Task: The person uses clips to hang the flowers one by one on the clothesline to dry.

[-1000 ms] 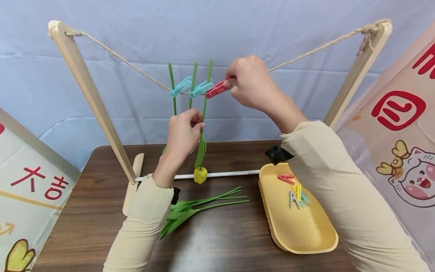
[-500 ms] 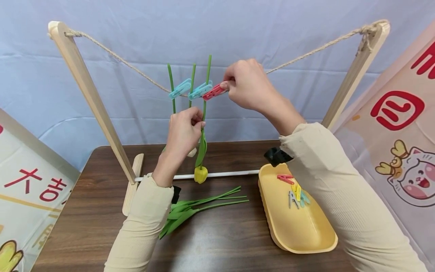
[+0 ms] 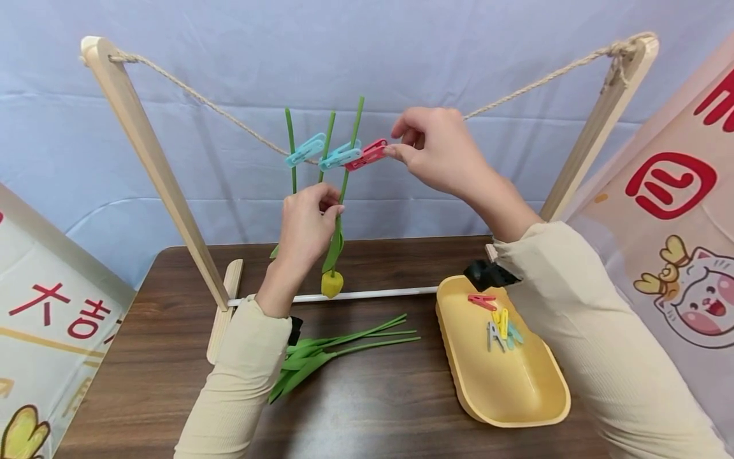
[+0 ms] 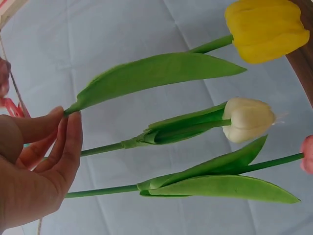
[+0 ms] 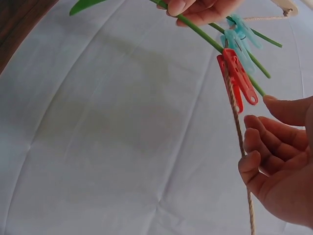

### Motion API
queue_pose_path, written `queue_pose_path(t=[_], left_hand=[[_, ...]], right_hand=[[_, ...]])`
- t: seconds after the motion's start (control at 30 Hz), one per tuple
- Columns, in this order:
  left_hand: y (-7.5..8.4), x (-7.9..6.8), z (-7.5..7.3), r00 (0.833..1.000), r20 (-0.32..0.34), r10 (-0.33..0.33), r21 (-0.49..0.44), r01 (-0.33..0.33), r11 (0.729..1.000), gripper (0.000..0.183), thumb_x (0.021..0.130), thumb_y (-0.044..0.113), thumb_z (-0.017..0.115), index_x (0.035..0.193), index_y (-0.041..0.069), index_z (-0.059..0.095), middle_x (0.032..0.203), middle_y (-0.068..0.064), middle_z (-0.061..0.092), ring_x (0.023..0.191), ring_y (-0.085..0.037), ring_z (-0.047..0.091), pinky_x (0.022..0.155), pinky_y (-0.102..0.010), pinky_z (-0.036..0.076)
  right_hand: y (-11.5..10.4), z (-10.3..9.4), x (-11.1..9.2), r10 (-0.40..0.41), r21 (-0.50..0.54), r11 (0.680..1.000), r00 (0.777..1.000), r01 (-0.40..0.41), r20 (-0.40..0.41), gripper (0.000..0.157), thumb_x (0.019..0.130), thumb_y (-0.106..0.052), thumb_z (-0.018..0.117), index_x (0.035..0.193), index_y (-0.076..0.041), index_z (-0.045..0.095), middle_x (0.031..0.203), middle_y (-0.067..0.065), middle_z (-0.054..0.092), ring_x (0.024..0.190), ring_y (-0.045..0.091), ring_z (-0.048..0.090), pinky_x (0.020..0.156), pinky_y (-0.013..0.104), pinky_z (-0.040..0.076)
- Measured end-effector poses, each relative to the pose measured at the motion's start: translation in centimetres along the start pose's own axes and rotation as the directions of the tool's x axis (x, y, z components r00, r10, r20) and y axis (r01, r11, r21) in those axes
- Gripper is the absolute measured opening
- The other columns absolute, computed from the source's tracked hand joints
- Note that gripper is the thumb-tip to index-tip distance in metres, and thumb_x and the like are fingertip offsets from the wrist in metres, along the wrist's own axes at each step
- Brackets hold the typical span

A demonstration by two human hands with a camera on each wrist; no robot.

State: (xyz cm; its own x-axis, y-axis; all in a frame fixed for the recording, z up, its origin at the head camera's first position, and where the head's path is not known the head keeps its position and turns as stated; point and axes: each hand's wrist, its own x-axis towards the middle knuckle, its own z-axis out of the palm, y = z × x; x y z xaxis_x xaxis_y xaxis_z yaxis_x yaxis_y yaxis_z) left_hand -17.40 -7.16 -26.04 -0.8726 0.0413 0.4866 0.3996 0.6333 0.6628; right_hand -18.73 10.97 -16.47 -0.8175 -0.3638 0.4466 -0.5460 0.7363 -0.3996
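My left hand [image 3: 306, 220] pinches the green stem of an upside-down yellow tulip [image 4: 266, 30] between thumb and fingertips. A red clothespin [image 3: 366, 155] clips that stem to the sagging rope [image 3: 504, 102]. Just right of this clothespin is my right hand [image 3: 441, 150], its fingers loosely bent; in the right wrist view they are apart from the clothespin and hold nothing. Two light-blue clothespins [image 3: 306, 150] sit farther left along the rope, each with a stem. From these hang a white tulip [image 4: 252, 119] and a pink tulip [image 4: 308, 154], mostly hidden behind my left hand in the head view.
Wooden posts [image 3: 155, 166] hold the rope at both ends, with a white rod [image 3: 395, 293] low between them. More green-stemmed flowers [image 3: 309, 360] lie on the brown table [image 3: 367, 414], their heads hidden by my left sleeve. A yellow tray [image 3: 459, 389] at right contains several clothespins [image 3: 496, 333].
My right hand has let go of the red clothespin and moved slightly right, its fingers spreading. The clothespin stays on the rope and stem. The yellow tulip's head has swung slightly left and up.
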Motion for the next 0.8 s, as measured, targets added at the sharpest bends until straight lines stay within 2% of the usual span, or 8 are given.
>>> queue_pose_path(t=[0.1,0.2,0.4,0.57,0.8], left_hand=[[0.0,0.0,0.0,1.000,-0.003,0.000,0.002,0.000,1.000,0.009,0.083,0.004,0.065,0.090,-0.002,0.067,0.081,-0.012,0.067,0.074,-0.022,0.062,0.067,-0.033,0.049],[-0.1,-0.1,-0.1,1.000,-0.002,-0.001,-0.001,0.001,1.000,0.009,0.083,0.003,0.065,0.091,-0.002,0.067,0.081,-0.011,0.067,0.074,-0.022,0.062,0.069,-0.033,0.048],[-0.4,-0.3,-0.2,1.000,0.002,-0.009,0.009,0.009,1.000,0.011,0.084,0.004,0.065,0.093,-0.001,0.067,0.083,-0.012,0.067,0.076,-0.023,0.062,0.074,-0.035,0.047],[-0.7,-0.4,-0.2,1.000,-0.005,-0.009,0.014,0.009,1.000,0.012,0.083,0.004,0.065,0.093,-0.002,0.067,0.083,-0.013,0.067,0.075,-0.024,0.062,0.072,-0.035,0.048],[-1.0,-0.6,-0.1,1.000,-0.008,0.004,0.015,-0.004,1.000,0.010,0.084,0.004,0.064,0.091,-0.002,0.067,0.081,-0.012,0.066,0.074,-0.024,0.061,0.071,-0.035,0.047]], right_hand=[[0.8,-0.1,-0.7,-0.019,0.008,1.000,1.000,0.019,0.009,0.011,0.084,-0.009,0.063,0.084,0.002,0.065,0.072,0.011,0.060,0.061,0.019,0.051,0.058,0.025,0.038],[1.9,-0.2,-1.6,-0.014,-0.003,1.000,0.998,0.014,0.055,0.010,0.083,-0.010,0.065,0.078,-0.001,0.066,0.068,0.008,0.062,0.058,0.018,0.051,0.056,0.025,0.038],[4.7,0.0,-3.8,0.071,-0.014,0.997,0.982,-0.070,0.177,0.011,0.084,-0.011,0.065,0.076,-0.003,0.067,0.063,0.004,0.060,0.056,0.017,0.048,0.054,0.029,0.037],[7.9,0.5,-5.8,0.148,-0.021,0.989,0.951,-0.148,0.271,0.012,0.085,-0.013,0.064,0.076,-0.005,0.066,0.060,0.001,0.056,0.054,0.016,0.047,0.051,0.029,0.037],[12.6,1.9,-9.4,0.233,-0.022,0.969,0.876,-0.247,0.421,0.011,0.086,-0.012,0.062,0.078,-0.005,0.066,0.062,0.000,0.057,0.051,0.014,0.052,0.049,0.028,0.042]])
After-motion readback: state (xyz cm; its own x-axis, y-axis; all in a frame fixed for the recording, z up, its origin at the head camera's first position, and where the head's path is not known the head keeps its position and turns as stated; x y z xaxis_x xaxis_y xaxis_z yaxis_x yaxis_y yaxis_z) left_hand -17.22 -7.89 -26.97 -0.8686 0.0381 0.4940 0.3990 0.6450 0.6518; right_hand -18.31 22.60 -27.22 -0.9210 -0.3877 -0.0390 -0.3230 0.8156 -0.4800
